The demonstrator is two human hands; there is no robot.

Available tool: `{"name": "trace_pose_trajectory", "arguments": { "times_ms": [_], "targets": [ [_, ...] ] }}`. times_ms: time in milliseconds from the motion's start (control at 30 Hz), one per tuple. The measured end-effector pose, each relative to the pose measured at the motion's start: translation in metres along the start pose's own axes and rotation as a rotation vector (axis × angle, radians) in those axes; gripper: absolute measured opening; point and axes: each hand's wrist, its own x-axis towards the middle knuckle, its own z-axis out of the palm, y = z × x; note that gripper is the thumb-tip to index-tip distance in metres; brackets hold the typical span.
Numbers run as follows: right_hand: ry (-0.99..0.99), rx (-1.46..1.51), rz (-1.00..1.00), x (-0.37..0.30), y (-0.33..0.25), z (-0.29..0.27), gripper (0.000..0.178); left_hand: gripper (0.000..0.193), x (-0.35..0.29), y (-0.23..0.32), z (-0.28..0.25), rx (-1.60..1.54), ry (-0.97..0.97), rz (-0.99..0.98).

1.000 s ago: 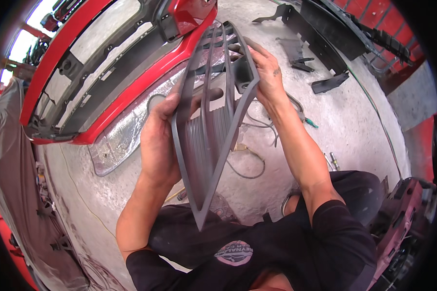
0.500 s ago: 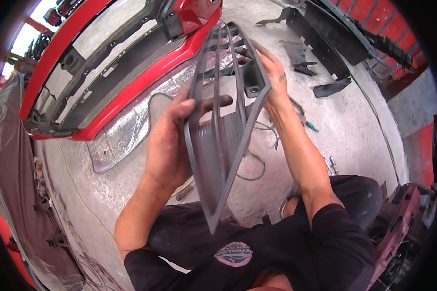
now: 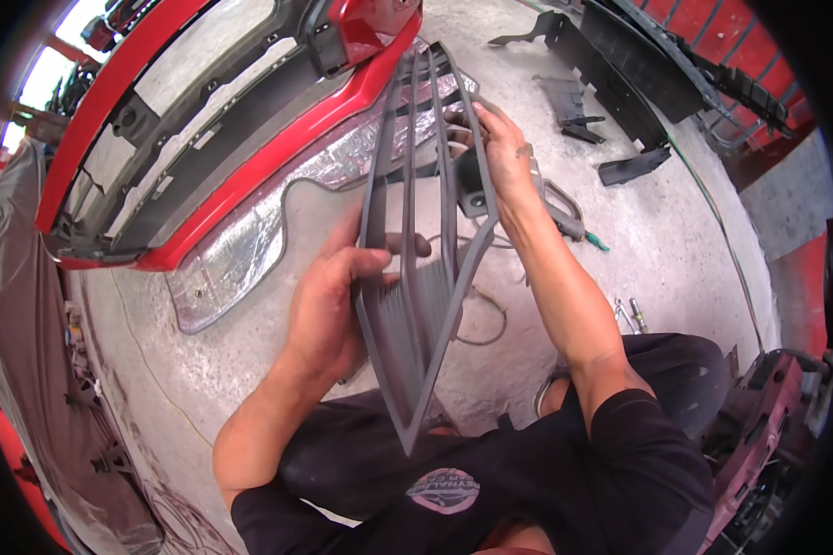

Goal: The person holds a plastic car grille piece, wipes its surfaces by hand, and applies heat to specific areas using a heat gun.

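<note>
A long, pointed dark grey plastic grille (image 3: 389, 338), with lengthwise slats and a ribbed lower part, is held up over my lap. Its narrow tip points toward my body. My left hand (image 3: 324, 301) grips the left edge, the thumb in front and a finger showing through the gap between slats. Along the upper right edge, my right hand (image 3: 511, 171) is closed round the frame, its fingers partly hidden behind the grille.
A red car bumper (image 3: 250, 180) lies at the far left, next to a silver reflective sheet (image 3: 217, 282). Black plastic panels (image 3: 611, 102) rest on the floor at the far right. A green-tipped tool (image 3: 594, 240) lies near my right forearm. Brown cloth (image 3: 14, 268) hangs at the left.
The grille has turned slightly in my hands, so the gaps between its slats look wider. My left hand has shifted a little downward and right with it.
</note>
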Motion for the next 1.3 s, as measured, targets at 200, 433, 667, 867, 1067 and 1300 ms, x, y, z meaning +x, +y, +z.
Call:
{"name": "trace_pose_trajectory", "arguments": {
  "times_ms": [200,433,667,867,1067,1300],
  "targets": [
    [-0.044,0.015,0.087,0.01,0.012,-0.008,0.047,0.078,-0.003,-0.016,-0.005,0.028,0.015,-0.111],
    [0.032,-0.097,0.141,0.003,0.013,-0.012,0.043,0.074,0.003,-0.031,-0.013,0.204,0.108,-0.179],
    [0.006,-0.102,0.157,-0.008,0.024,-0.021,0.063,0.044,0.045,-0.05,-0.031,0.287,0.154,-0.073],
    [0.001,-0.011,0.158,-0.008,0.029,-0.041,0.055,0.038,0.075,-0.055,-0.021,0.275,0.212,-0.07],
    [0.004,0.056,0.186,-0.015,0.056,-0.056,0.044,0.046,0.081,-0.068,-0.029,0.294,0.241,-0.17],
    [0.021,0.215,0.132,-0.03,0.082,-0.024,0.069,0.063,0.074,-0.031,-0.065,0.515,0.244,-0.096]
  ]
}}
